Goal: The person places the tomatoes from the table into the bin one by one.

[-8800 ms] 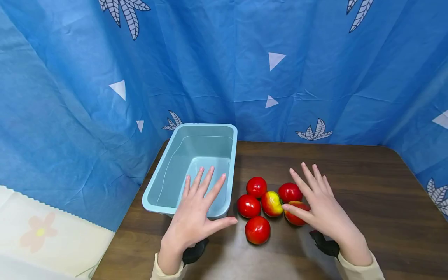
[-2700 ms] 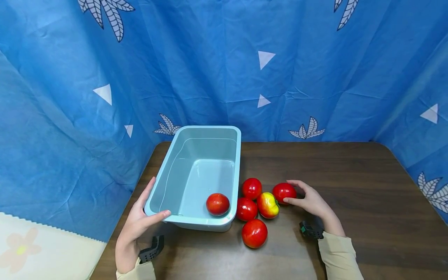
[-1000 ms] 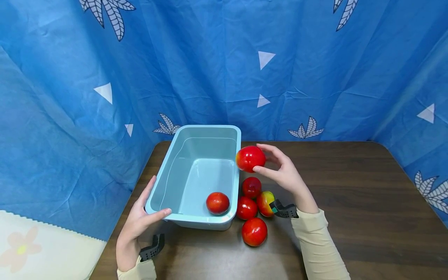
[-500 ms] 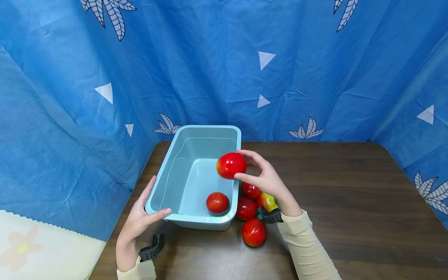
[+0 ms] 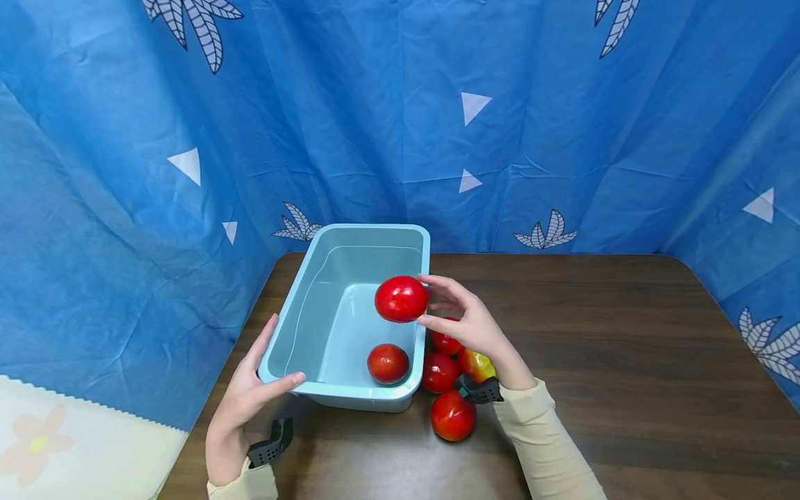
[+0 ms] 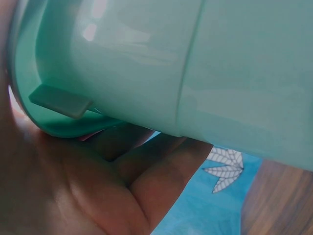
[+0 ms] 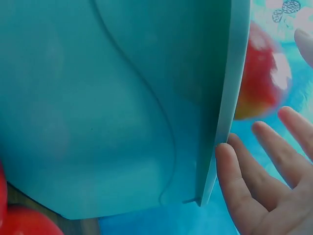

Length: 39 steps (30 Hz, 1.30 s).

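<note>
A glossy red apple is inside the outline of the light-blue plastic bin, just left of my right hand. That hand is at the bin's right rim with fingers and thumb spread; in the right wrist view a gap shows between the fingertips and the blurred apple. A second red apple lies on the bin's floor near the front. My left hand grips the bin's near left corner, thumb on the rim, fingers outside; the left wrist view shows them under the bin's lip.
Several apples lie on the brown wooden table along the bin's right side: a front red one, another red one, a yellow-and-red one and one partly behind my right hand. A blue patterned curtain hangs behind.
My right hand picked the apple off the table, carried it left over the bin's rim, and its fingers have now parted from it. My left hand stays on the bin's corner.
</note>
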Available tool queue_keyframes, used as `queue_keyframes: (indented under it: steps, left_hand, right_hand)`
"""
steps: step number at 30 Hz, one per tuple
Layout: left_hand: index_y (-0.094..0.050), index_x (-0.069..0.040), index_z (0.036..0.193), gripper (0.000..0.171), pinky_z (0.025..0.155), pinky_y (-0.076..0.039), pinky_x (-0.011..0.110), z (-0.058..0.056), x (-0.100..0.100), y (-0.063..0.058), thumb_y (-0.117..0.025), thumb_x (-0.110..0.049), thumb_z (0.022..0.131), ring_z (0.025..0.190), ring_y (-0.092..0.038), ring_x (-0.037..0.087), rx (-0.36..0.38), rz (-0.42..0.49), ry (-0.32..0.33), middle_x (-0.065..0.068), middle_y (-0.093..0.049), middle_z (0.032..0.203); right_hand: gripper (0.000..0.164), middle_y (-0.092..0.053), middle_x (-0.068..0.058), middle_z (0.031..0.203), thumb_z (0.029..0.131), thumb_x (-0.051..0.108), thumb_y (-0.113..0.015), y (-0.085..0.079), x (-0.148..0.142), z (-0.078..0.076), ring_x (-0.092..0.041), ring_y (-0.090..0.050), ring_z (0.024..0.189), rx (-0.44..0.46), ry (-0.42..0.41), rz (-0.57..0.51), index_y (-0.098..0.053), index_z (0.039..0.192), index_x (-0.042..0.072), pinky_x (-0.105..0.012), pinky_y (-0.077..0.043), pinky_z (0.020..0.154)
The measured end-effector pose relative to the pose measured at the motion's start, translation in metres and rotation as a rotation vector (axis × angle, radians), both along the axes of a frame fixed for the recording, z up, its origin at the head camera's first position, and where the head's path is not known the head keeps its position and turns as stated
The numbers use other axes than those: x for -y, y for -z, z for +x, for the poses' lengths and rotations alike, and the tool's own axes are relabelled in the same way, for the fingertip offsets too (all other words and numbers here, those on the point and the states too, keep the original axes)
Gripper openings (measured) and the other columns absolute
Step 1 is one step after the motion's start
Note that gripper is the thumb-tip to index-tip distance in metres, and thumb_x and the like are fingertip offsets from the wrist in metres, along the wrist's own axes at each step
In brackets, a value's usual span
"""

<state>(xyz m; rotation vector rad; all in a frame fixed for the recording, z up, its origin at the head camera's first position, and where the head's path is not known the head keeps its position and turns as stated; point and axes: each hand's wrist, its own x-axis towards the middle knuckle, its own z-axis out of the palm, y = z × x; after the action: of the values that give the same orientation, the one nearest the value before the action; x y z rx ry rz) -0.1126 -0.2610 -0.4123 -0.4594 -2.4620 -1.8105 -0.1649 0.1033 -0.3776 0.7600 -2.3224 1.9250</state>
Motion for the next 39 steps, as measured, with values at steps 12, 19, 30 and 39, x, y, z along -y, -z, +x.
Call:
queue_keyframes:
  steps: [12,19,30,39]
  left_hand:
    - [-0.015,-0.021,0.151,0.096,0.087,-0.042,0.018,0.0,0.0,-0.001,-0.069,0.008,0.077,0.119,-0.034,0.024,0.024,0.018,0.008,0.012,-0.019,0.151]
    - [-0.016,-0.022,0.151,0.096,0.087,-0.042,0.017,-0.001,-0.001,-0.001,-0.069,0.006,0.077,0.12,-0.032,0.023,0.042,0.012,-0.008,0.011,-0.017,0.152]
    - [-0.015,-0.02,0.151,0.095,0.086,-0.046,0.021,-0.002,-0.001,0.0,-0.069,0.006,0.077,0.12,-0.034,0.025,0.034,0.027,-0.001,0.013,-0.018,0.151]
    - [-0.015,-0.02,0.151,0.095,0.084,-0.048,0.025,-0.002,-0.001,0.0,-0.069,0.004,0.077,0.12,-0.035,0.023,0.047,0.035,-0.004,0.014,-0.019,0.151]
  right_hand:
    - [0.051,-0.048,-0.024,0.132,0.083,-0.003,-0.065,0.001,-0.019,0.008,-0.04,-0.05,0.115,0.003,0.004,-0.034,-0.046,0.131,-0.005,-0.058,-0.039,0.093]
    - [0.049,-0.051,-0.02,0.13,0.083,-0.004,-0.064,0.014,-0.035,0.01,-0.04,-0.05,0.115,0.028,0.027,-0.032,-0.047,0.129,-0.005,-0.061,-0.036,0.094]
    - [0.047,-0.049,-0.026,0.13,0.084,-0.003,-0.064,0.035,-0.054,0.016,-0.041,-0.05,0.114,0.031,0.063,0.003,-0.048,0.127,-0.007,-0.053,-0.04,0.095]
    - [0.047,-0.048,-0.025,0.131,0.084,-0.001,-0.064,0.057,-0.065,0.02,-0.043,-0.048,0.116,0.074,0.093,0.042,-0.047,0.128,-0.007,-0.062,-0.035,0.094]
